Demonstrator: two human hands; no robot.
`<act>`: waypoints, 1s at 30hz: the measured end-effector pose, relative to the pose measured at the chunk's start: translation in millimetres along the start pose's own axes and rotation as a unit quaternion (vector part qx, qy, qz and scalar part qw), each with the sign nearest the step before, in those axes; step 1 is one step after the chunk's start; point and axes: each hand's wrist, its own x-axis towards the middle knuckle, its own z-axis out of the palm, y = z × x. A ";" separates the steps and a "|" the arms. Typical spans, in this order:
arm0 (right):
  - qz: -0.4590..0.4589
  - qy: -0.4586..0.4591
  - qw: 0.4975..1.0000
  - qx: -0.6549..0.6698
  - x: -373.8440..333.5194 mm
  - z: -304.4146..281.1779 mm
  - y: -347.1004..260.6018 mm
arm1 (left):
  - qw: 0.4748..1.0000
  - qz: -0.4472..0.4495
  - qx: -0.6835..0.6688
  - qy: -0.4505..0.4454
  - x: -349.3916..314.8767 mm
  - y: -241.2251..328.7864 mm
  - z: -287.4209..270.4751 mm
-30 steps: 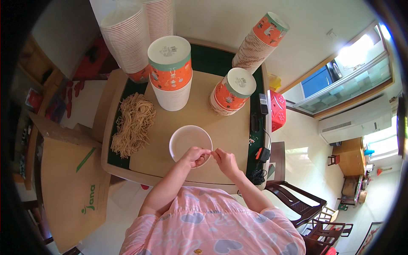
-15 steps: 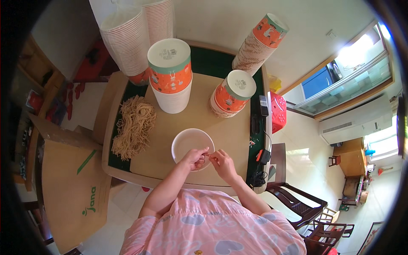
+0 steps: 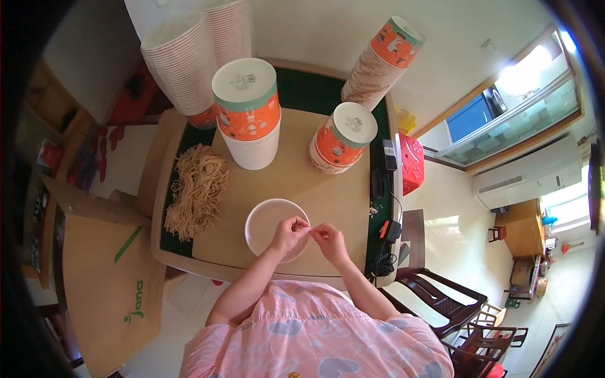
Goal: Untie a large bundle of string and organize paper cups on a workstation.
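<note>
Just in front of my body a white paper tub [image 3: 259, 222] stands with its open mouth facing up. My left hand [image 3: 288, 235] is closed in a pinch over the tub's right side. Beside it, past the rim, my right hand [image 3: 329, 240] also pinches, its fingertips meeting those of the left. What lies between the fingertips is too small to make out. To the left rests a loose bundle of beige paper cords [image 3: 197, 189].
Upside-down stacks of orange-and-green printed tubs rise at the centre [image 3: 249, 120] and right [image 3: 343, 140], and another leans at the back right [image 3: 383, 60]. Bagged stacks [image 3: 179, 63] stand back left. Chargers and cables [image 3: 389, 232] line the right edge; a cardboard box [image 3: 107, 277] is at left.
The open tub has shifted slightly left and toward me. My hands stay together at the fingertips, with the left knuckles turned higher and the right hand slightly lower.
</note>
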 end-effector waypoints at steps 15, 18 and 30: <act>0.080 0.040 0.993 0.071 -0.8 3.5 -2.4 | 0.986 0.052 0.157 0.018 -16.6 16.7 -0.4; 0.052 0.038 0.996 0.055 -4.6 4.7 -3.8 | 0.999 -0.024 0.012 0.028 -11.2 2.0 -7.0; -0.071 -0.006 0.995 -0.071 -27.5 14.0 -32.8 | 0.935 -0.306 -0.165 -0.076 -3.1 16.8 -18.4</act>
